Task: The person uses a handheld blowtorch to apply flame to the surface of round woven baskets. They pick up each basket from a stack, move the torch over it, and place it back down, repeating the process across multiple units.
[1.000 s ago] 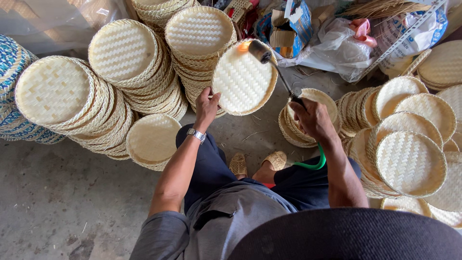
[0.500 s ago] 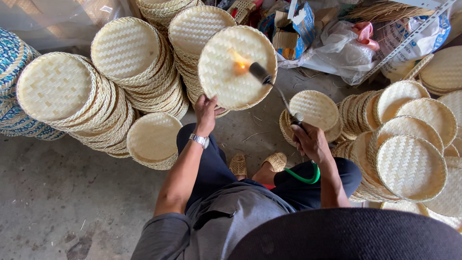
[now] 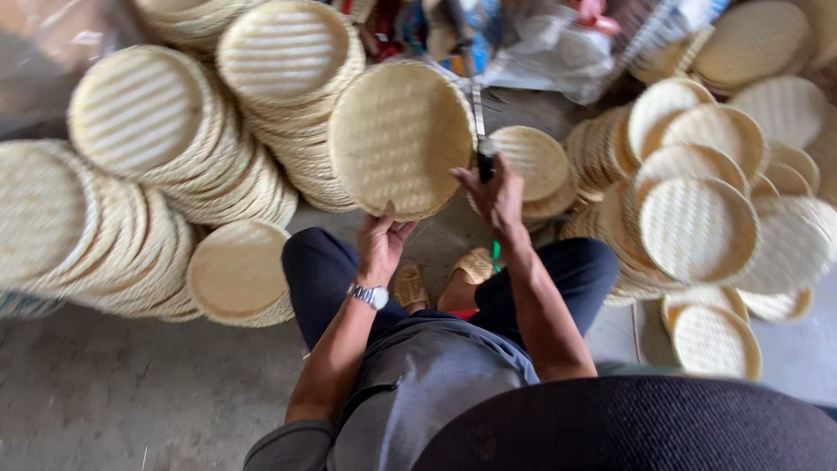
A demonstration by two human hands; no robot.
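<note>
My left hand (image 3: 380,242), with a watch on its wrist, grips the lower rim of a round woven bamboo tray (image 3: 401,135) and holds it up on edge in front of me. My right hand (image 3: 499,190) is closed on the dark handle of a long thin torch wand (image 3: 475,96), whose metal rod runs upward just right of the tray's rim. No flame shows at its tip. I sit with my knees apart, my feet in woven sandals (image 3: 410,283) on the concrete floor.
Tall leaning stacks of the same woven trays (image 3: 139,122) fill the left and back. More trays (image 3: 697,231) lie spread and piled on the right. Plastic bags (image 3: 558,52) and clutter sit behind. Bare concrete floor (image 3: 105,392) lies at lower left.
The flame seen on the tray has gone. The torch has swung from slanting across the tray's face to standing upright beside its right rim. The view has shifted closer and is blurred.
</note>
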